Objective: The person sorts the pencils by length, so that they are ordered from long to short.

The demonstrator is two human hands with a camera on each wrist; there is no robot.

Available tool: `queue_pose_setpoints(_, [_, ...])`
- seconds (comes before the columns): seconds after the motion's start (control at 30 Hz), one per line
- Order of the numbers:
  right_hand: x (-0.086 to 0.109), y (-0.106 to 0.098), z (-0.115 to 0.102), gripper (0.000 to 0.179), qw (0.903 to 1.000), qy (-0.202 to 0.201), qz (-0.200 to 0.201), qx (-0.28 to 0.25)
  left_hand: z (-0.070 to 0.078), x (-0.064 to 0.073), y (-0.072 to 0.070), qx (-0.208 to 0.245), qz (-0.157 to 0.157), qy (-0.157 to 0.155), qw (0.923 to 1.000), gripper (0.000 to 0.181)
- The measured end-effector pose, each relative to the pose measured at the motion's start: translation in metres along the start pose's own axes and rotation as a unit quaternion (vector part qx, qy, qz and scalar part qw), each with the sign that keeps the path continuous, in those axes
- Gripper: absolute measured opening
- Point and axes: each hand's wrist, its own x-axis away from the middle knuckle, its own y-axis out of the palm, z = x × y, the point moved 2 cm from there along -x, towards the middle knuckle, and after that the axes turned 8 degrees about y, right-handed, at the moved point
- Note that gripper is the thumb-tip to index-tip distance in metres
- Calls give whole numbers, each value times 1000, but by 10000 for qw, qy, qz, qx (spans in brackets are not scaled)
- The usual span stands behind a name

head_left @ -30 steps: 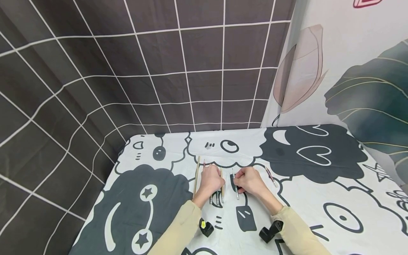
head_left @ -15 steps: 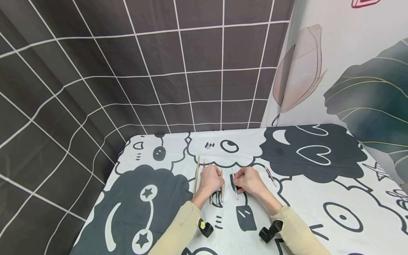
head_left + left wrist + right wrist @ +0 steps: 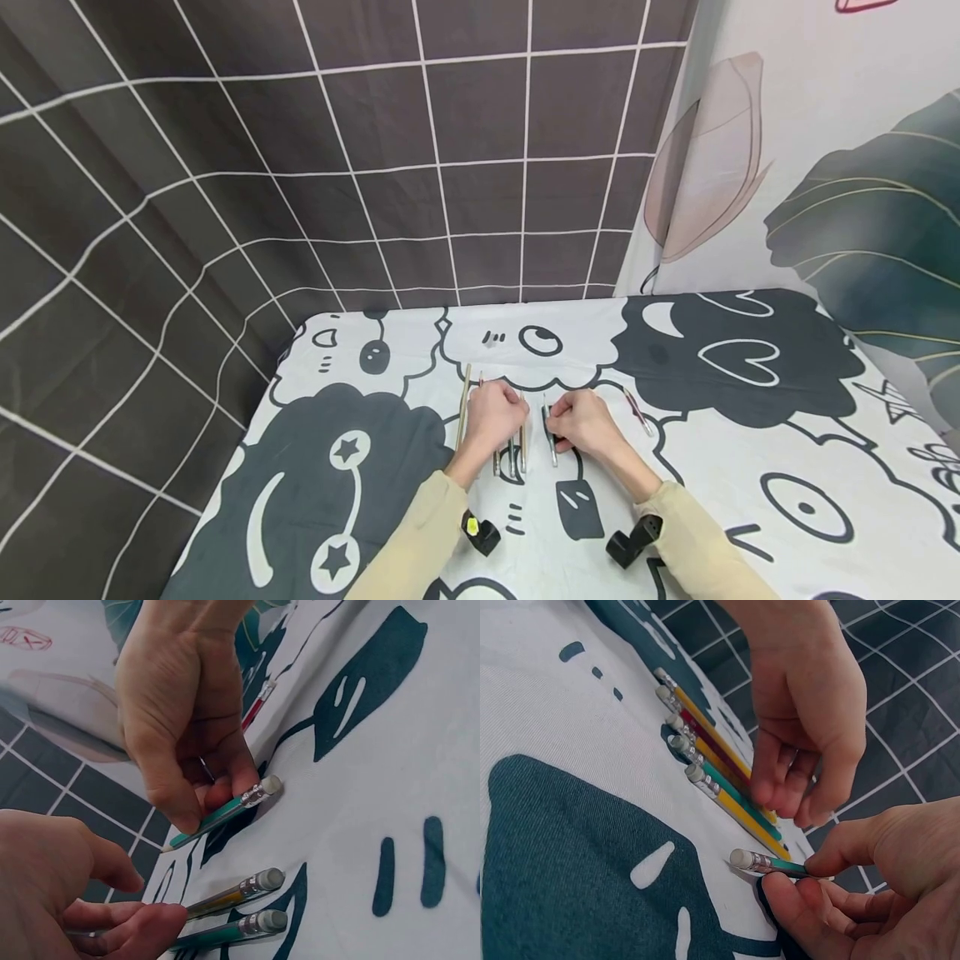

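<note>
My right hand (image 3: 588, 423) pinches a green pencil (image 3: 784, 865) between thumb and fingers, its white eraser end toward me and low over the cloth. Just left of it, my left hand (image 3: 492, 421) hovers over a row of pencils, fingers loosely curled and thumb apart from them. That row has a yellow pencil (image 3: 739, 814) nearest the held one, then a green pencil (image 3: 721, 781), another yellow one, a red pencil (image 3: 692, 724) and a yellow pencil (image 3: 705, 718) outermost. In the head view the left hand hides much of the row.
A red pencil (image 3: 637, 412) lies slanted to the right of my right hand. Underneath is a white cloth (image 3: 540, 533) with dark cartoon prints. A dark gridded curtain (image 3: 480, 200) hangs behind and to the left; a leaf-patterned curtain (image 3: 810, 50) hangs at the right.
The green pencil in my right hand has shifted slightly left and lines up more with the row. My left hand stays over the row, almost unmoved. The head view has tilted a little.
</note>
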Motion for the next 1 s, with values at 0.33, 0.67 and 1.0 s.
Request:
queue_pose_setpoints(0.33, [0, 6, -4, 4, 9999, -87, -20, -109, -5, -3, -9, 390, 348, -87, 9986, 7])
queue_pose_setpoints(0.67, [2, 9, -6, 5, 9999, 10, 83, -93, -9, -2, -13, 708, 227, -356, 9966, 5])
queue_pose_setpoints(1.0, [3, 14, -5, 4, 9998, -155, 68, -47, -12, -1, -15, 738, 202, -440, 9961, 5])
